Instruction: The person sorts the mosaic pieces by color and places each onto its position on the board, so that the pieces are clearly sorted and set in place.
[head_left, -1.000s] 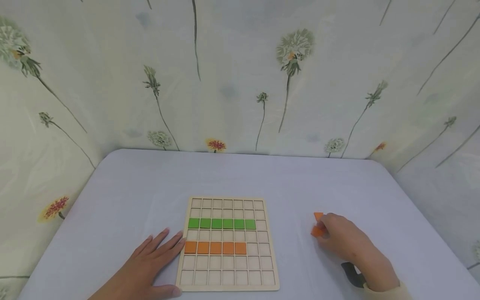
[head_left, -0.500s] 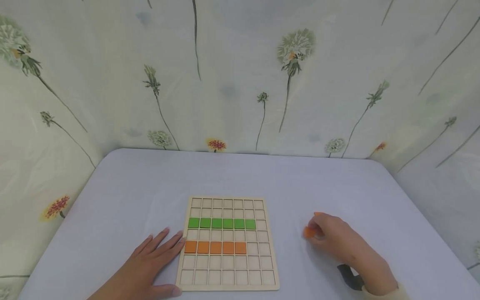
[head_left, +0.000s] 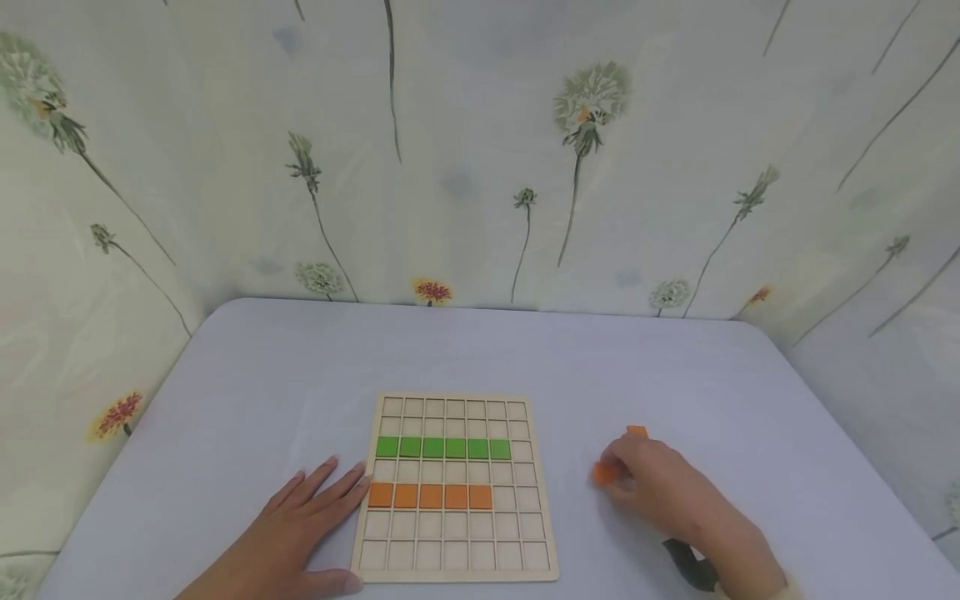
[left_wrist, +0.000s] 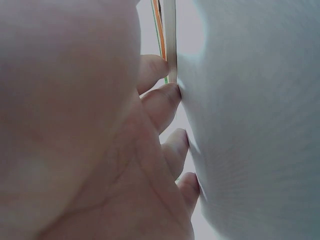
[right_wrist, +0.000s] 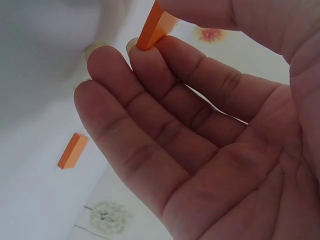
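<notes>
A wooden grid board lies on the table, with a row of green square tiles and a shorter row of orange square tiles in its cells. My left hand rests flat beside the board, fingers spread, fingertips at its left edge; the left wrist view shows those fingertips along the board's side. To the right of the board, my right hand pinches an orange tile between thumb and fingers. Another orange tile lies on the table behind that hand.
A white-covered table carries everything. Behind it hangs a flower-printed cloth. Under my right wrist is a dark strap-like piece.
My right hand has moved left toward the board with the orange tile in its fingers, away from the other orange tile. My left hand and the board have stayed still.
</notes>
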